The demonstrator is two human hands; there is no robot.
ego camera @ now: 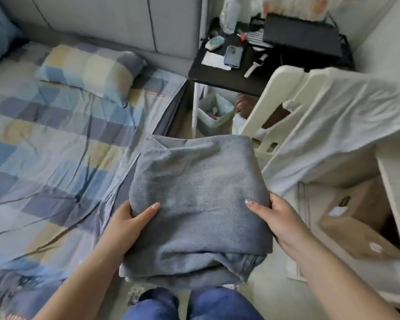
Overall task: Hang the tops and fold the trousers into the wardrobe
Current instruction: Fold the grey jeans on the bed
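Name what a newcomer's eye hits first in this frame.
The folded grey trousers at centre, held off the bed between the left hand and right hand, thumbs on top. Next, the checked bedding filling the left, then a white garment draped over the chair at right.

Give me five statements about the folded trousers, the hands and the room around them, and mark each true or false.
1. The grey folded trousers are held by both the left hand and the right hand. True.
2. The trousers lie flat on the bed. False: they are held beside the bed, over the floor.
3. A phone lies on the black side table. True.
4. A white garment is draped over the chair. True.
5. The checked pillow is on the floor. False: it lies on the bed.
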